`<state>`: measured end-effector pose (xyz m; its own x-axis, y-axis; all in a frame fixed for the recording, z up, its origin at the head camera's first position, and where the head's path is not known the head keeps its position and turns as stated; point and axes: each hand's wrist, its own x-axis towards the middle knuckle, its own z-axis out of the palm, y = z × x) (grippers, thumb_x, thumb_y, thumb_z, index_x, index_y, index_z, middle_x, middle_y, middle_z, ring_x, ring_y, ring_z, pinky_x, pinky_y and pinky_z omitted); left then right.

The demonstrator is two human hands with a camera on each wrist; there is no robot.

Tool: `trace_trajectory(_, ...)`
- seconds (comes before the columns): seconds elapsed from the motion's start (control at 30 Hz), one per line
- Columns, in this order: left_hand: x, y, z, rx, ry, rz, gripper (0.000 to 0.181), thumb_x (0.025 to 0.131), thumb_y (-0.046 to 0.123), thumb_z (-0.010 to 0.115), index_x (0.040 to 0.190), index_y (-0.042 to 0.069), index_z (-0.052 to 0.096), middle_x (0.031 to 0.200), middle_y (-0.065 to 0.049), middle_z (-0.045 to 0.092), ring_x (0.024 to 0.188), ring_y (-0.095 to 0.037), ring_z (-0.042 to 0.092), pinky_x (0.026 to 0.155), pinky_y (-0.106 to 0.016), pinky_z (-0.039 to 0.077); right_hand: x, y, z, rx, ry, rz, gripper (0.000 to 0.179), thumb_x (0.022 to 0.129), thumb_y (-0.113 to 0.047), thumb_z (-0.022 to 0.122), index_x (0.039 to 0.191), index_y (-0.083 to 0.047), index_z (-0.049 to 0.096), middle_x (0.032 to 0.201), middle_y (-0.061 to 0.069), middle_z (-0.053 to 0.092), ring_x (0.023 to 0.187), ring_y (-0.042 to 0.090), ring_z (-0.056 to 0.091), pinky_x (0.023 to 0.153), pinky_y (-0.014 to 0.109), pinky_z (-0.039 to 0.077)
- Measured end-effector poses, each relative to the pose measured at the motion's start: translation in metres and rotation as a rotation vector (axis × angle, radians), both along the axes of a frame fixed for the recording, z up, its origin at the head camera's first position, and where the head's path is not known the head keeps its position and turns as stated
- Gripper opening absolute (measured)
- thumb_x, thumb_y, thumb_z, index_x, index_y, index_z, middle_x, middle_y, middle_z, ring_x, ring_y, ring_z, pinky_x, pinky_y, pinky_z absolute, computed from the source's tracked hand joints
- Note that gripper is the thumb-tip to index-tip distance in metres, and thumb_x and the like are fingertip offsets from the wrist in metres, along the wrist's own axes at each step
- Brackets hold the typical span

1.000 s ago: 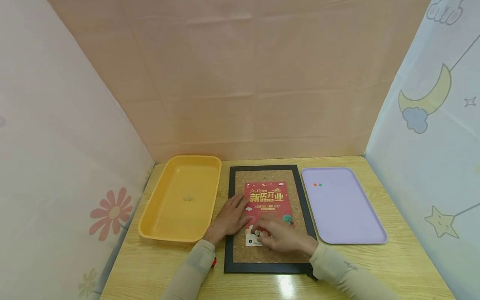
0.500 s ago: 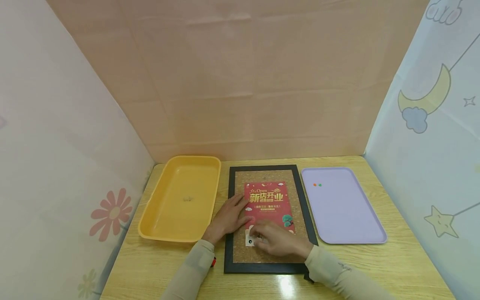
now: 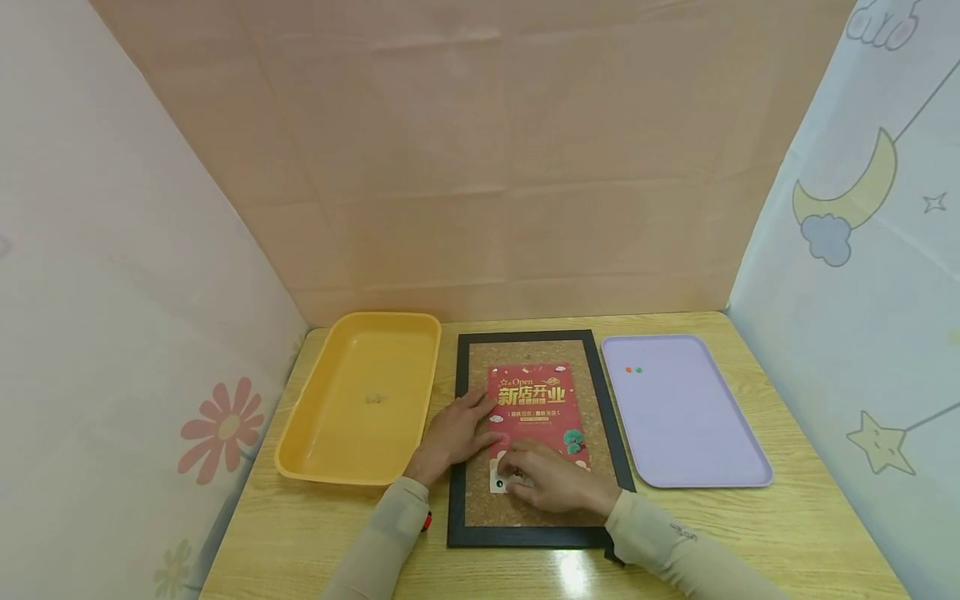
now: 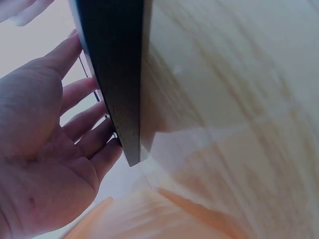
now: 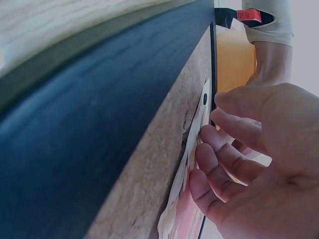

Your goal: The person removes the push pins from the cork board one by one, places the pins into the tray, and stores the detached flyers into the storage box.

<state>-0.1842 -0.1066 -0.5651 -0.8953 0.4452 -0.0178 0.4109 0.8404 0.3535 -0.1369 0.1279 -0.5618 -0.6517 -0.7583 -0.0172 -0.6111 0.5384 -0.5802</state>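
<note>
A red poster (image 3: 536,417) with gold lettering lies on a black-framed cork board (image 3: 491,510). My left hand (image 3: 455,432) rests across the board's left side, fingers extended onto the poster's left edge; in the left wrist view its fingers (image 4: 75,94) reach over the black frame (image 4: 117,74). My right hand (image 3: 549,477) is over the poster's lower left part, with its fingers bent. From the right wrist, thumb and index fingertips (image 5: 220,102) come close together by the poster's lifted, wavy bottom edge (image 5: 187,159). I cannot tell whether a small thing is between them.
A yellow tray (image 3: 283,458) stands left of the board, with a small pile of pale bits (image 3: 374,399) inside. At the right, a lilac tray (image 3: 686,433) holds an orange dot-like piece (image 3: 628,369) and a green one (image 3: 640,370). Fabric walls enclose the wooden table (image 3: 810,533).
My right hand has shifted slightly left over the poster's lower part, its fingers now covering more of the print near the corner. The left hand has stayed in place.
</note>
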Motion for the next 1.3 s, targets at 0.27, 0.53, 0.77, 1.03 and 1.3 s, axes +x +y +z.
trace_trajectory(0.27,-0.001,-0.001,-0.002,0.002,0.009,-0.005,0.074,0.106,0.053,0.076,0.168,0.018,0.056,0.179,-0.016,0.047,0.159,-0.044,0.056,0.127,-0.060,0.053,-0.001,-0.002,-0.003,-0.003,0.003,0.004,0.011,0.108,-0.019,0.077,0.117,-0.016,0.083,0.116,-0.007,0.073,0.107,0.007,0.066,0.100,0.033,0.062)
trace_trajectory(0.53,-0.001,0.000,-0.003,0.004,0.018,-0.007,0.076,0.105,0.054,0.077,0.168,0.016,0.056,0.178,-0.017,0.048,0.157,-0.044,0.057,0.125,-0.060,0.054,-0.002,-0.001,-0.003,-0.015,0.018,0.017,0.007,0.108,-0.016,0.077,0.112,-0.016,0.083,0.112,-0.006,0.072,0.103,0.006,0.065,0.093,0.029,0.061)
trace_trajectory(0.77,0.000,0.000,0.001,0.008,0.004,-0.003,0.074,0.106,0.053,0.076,0.168,0.016,0.056,0.177,-0.017,0.049,0.157,-0.044,0.057,0.126,-0.060,0.054,-0.001,-0.003,-0.004,-0.024,0.050,0.014,0.006,0.106,-0.015,0.080,0.111,-0.015,0.084,0.111,-0.006,0.072,0.101,0.005,0.066,0.089,0.026,0.061)
trace_trajectory(1.03,0.001,-0.001,0.003,0.011,0.012,-0.013,0.074,0.106,0.051,0.077,0.167,0.015,0.057,0.176,-0.018,0.050,0.156,-0.044,0.058,0.126,-0.060,0.054,0.000,-0.008,-0.004,-0.028,0.056,-0.003,0.007,0.108,-0.016,0.078,0.106,-0.012,0.083,0.108,-0.004,0.073,0.100,0.005,0.065,0.091,0.029,0.061)
trace_trajectory(1.3,0.001,-0.001,0.001,0.009,0.018,-0.011,0.074,0.106,0.051,0.078,0.167,0.015,0.057,0.176,-0.017,0.051,0.156,-0.043,0.058,0.125,-0.061,0.054,0.000,-0.012,-0.007,-0.050,0.090,-0.017,0.004,0.104,-0.011,0.081,0.102,-0.015,0.083,0.104,-0.004,0.073,0.098,0.006,0.064,0.088,0.027,0.061)
